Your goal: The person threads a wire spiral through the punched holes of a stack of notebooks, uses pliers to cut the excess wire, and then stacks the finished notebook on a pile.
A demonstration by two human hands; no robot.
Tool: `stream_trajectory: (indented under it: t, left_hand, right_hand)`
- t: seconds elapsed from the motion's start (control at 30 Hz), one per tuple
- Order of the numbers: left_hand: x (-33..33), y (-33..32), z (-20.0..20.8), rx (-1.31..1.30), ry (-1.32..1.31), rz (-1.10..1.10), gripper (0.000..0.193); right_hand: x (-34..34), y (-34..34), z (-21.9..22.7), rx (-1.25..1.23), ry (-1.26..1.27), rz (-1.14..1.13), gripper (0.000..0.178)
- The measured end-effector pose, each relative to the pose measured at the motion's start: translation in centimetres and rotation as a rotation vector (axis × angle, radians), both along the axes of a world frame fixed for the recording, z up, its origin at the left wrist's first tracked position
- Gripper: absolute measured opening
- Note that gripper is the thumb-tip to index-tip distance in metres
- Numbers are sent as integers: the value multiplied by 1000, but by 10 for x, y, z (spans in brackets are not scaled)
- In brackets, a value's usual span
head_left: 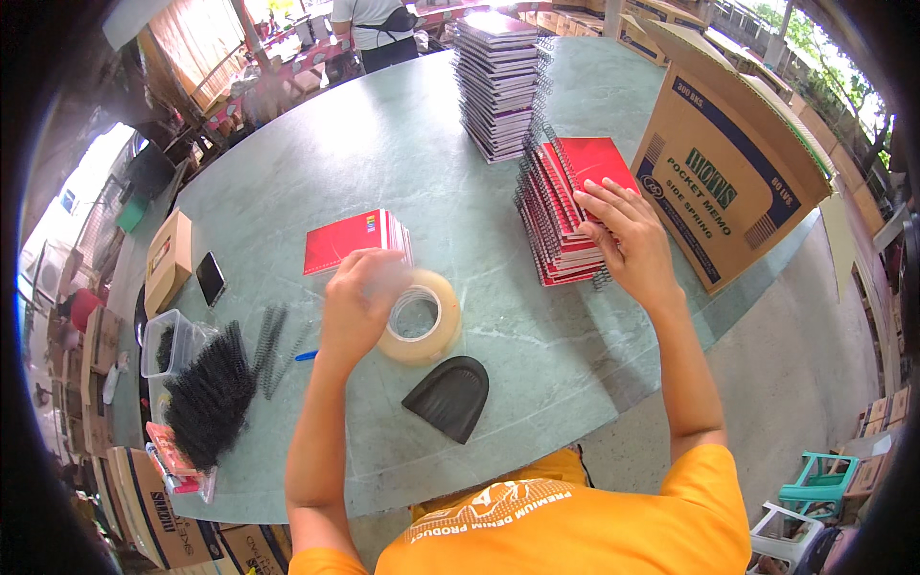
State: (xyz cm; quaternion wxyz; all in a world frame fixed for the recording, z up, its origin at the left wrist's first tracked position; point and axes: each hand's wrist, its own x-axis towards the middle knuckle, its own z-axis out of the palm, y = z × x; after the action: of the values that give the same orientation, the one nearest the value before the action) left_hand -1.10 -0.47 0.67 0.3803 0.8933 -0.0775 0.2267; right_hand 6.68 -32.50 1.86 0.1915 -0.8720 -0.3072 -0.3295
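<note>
My right hand lies with its fingers stretched over the top of a stack of red spiral notebooks, thumb toward the near side. Black wire coils run along that stack's left edge. Over a short pile of red notebooks, my left hand hovers at the near edge, smeared by motion. Whether its fingers hold anything is hidden by the blur. No coils show on that short pile. Just right of the left wrist sits a big roll of clear tape. A black rounded block lies nearer me.
A tall notebook stack rises behind the red stack, and an open carton stands to the right. On the left are loose black spiral coils, a plastic tub, a phone and a small cardboard box. A person stands beyond the table.
</note>
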Motion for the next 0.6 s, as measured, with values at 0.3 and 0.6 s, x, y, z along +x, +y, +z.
stream_trajectory:
  t: [0.3, 0.6]
  left_hand:
    - [7, 41, -15, 214, -144, 106, 21]
    - [27, 109, -59, 748, -128, 193, 29]
  right_hand:
    - [-7, 17, 17, -61, 89, 16, 29]
    - [-31, 68, 23, 166, 26, 405, 23]
